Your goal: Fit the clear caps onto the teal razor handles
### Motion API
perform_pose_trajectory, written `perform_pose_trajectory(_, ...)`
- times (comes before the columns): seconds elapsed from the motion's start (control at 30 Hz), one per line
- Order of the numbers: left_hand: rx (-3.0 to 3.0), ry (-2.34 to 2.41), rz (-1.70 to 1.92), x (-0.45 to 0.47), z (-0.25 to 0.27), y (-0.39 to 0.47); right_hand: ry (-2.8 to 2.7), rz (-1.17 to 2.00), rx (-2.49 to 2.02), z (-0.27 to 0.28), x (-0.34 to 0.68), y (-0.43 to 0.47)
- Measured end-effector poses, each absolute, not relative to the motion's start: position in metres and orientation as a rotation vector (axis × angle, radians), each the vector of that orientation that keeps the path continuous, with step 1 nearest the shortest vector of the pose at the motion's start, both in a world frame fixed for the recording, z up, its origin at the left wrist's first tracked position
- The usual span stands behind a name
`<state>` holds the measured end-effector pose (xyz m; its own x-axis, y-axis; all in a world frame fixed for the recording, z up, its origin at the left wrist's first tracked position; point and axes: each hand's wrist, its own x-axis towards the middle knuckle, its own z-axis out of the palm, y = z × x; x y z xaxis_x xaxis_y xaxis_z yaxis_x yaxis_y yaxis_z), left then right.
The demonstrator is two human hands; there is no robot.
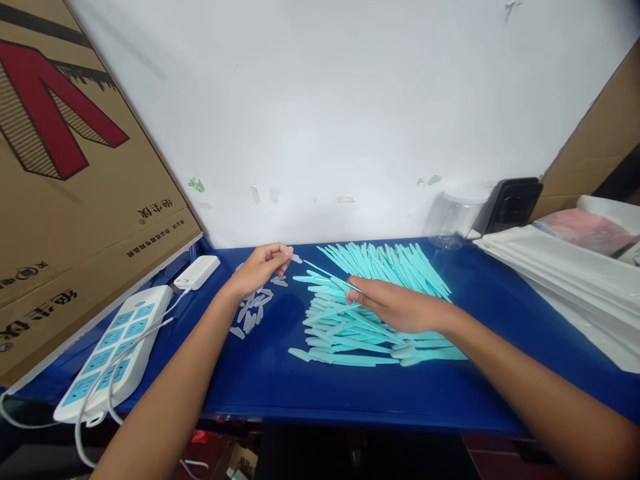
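Observation:
My left hand pinches a small translucent blade cap between thumb and fingertips. Just below that hand, several more translucent caps lie loose on the blue table. My right hand is closed round a thin teal eyebrow razor, whose tip points left towards the pinched cap. A small gap shows between cap and tip. Under my right hand spreads a pile of teal eyebrow razors, mostly lying sideways. Behind it, another row of teal razors lies slanted. My right palm hides part of the nearer pile.
A white power strip with cables and a white adapter sit at left, beside a large cardboard box. At back right stand a clear plastic jar and a black object, near stacked white bags. A white wall closes the back.

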<state>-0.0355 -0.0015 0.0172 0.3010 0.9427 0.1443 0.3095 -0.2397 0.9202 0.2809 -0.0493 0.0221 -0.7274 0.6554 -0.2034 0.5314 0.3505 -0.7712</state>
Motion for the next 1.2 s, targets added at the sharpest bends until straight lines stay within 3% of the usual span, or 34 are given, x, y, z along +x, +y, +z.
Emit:
perform_pose_trajectory(0.9, 1.391, 1.430, 1.004, -0.014, 0.001, -0.001, -2.530, 1.201, -1.018, 0.014, 0.272, -0.057)
perform_pose_trajectory(1.2, 1.391, 1.453, 1.039, -0.017, -0.004, 0.003, -2.531, 1.298, -1.016, 0.009, 0.274, -0.056)
